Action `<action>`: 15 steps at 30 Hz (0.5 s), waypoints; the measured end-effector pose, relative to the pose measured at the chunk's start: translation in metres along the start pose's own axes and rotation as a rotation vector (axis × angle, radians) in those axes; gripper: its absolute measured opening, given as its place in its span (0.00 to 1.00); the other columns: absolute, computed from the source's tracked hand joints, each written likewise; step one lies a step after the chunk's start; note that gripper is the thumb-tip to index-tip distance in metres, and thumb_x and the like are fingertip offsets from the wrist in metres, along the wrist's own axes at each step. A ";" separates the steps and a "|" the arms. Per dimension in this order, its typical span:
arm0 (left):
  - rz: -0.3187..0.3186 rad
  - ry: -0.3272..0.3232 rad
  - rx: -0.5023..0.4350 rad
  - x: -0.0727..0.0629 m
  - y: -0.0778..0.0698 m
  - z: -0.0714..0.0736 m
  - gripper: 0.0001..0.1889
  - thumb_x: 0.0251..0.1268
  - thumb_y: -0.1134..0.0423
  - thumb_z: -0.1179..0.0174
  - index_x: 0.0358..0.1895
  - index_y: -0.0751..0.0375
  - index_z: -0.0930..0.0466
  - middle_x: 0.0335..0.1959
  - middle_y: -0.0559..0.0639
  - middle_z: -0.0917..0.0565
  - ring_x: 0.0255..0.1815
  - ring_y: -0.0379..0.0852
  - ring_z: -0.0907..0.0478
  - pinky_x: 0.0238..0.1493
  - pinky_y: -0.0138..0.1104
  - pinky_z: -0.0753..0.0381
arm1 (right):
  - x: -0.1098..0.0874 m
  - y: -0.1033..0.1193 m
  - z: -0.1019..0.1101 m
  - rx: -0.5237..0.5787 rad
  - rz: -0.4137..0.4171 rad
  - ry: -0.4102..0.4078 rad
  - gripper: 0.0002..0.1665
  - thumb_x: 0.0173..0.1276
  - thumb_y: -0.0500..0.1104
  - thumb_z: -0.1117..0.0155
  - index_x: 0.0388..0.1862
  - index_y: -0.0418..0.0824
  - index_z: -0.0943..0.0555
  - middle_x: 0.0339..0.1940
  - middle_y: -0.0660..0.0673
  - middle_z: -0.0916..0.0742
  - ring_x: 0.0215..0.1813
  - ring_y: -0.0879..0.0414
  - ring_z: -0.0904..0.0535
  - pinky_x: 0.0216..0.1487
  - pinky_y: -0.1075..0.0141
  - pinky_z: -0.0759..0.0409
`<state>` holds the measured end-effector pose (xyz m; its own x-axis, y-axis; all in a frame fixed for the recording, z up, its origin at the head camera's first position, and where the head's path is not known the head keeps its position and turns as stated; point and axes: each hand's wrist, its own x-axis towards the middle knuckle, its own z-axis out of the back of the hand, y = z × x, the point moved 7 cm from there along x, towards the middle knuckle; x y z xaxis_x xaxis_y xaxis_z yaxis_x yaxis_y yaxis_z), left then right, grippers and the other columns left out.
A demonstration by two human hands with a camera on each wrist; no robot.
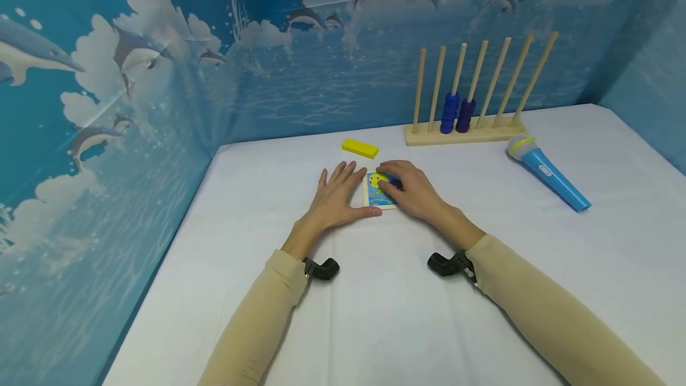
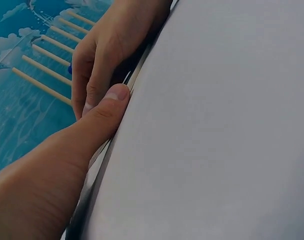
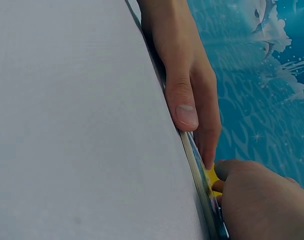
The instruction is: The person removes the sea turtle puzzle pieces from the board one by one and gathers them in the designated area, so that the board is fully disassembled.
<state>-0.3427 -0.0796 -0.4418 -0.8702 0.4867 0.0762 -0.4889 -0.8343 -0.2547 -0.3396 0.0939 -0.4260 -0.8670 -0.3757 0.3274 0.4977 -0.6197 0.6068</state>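
Note:
A small picture puzzle board [image 1: 373, 195] with a pale wooden rim and a yellow, blue and purple picture lies flat on the table. My left hand [image 1: 336, 198] spreads along its left side, fingers mostly straight, with the index fingertip at the far corner and the thumb at the near edge. Curled over the right part of the board, my right hand [image 1: 411, 190] has its thumb on the picture and its fingers by the far edge. That hand hides much of the right side. In the left wrist view, the left thumb [image 2: 109, 107] lies along the board's edge.
A yellow block [image 1: 360, 148] lies just beyond the board. Farther back right stands a wooden peg rack [image 1: 455, 137] with blue rings [image 1: 449, 113] and purple rings [image 1: 465, 115]. A blue toy microphone [image 1: 554, 177] rests at the right. Dolphin-print cloth [image 1: 300, 88] walls the white table.

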 end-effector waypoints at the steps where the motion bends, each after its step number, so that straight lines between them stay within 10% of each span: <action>1: 0.003 -0.001 -0.004 0.000 0.000 0.000 0.56 0.59 0.20 0.40 0.86 0.43 0.46 0.89 0.50 0.49 0.90 0.52 0.60 0.85 0.61 0.68 | 0.001 0.001 0.000 -0.002 0.005 0.002 0.25 0.79 0.44 0.36 0.69 0.34 0.20 0.73 0.35 0.20 0.78 0.37 0.30 0.80 0.39 0.37; 15: -0.005 0.015 -0.010 0.004 -0.004 -0.001 0.58 0.58 0.20 0.40 0.87 0.45 0.47 0.89 0.49 0.49 0.90 0.52 0.61 0.86 0.60 0.68 | -0.001 -0.001 0.003 -0.009 -0.013 -0.016 0.23 0.77 0.42 0.34 0.67 0.35 0.19 0.72 0.35 0.19 0.77 0.38 0.29 0.80 0.40 0.36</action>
<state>-0.3440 -0.0737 -0.4411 -0.8669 0.4945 0.0630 -0.4923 -0.8295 -0.2637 -0.3392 0.0967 -0.4244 -0.8736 -0.3568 0.3310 0.4866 -0.6307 0.6044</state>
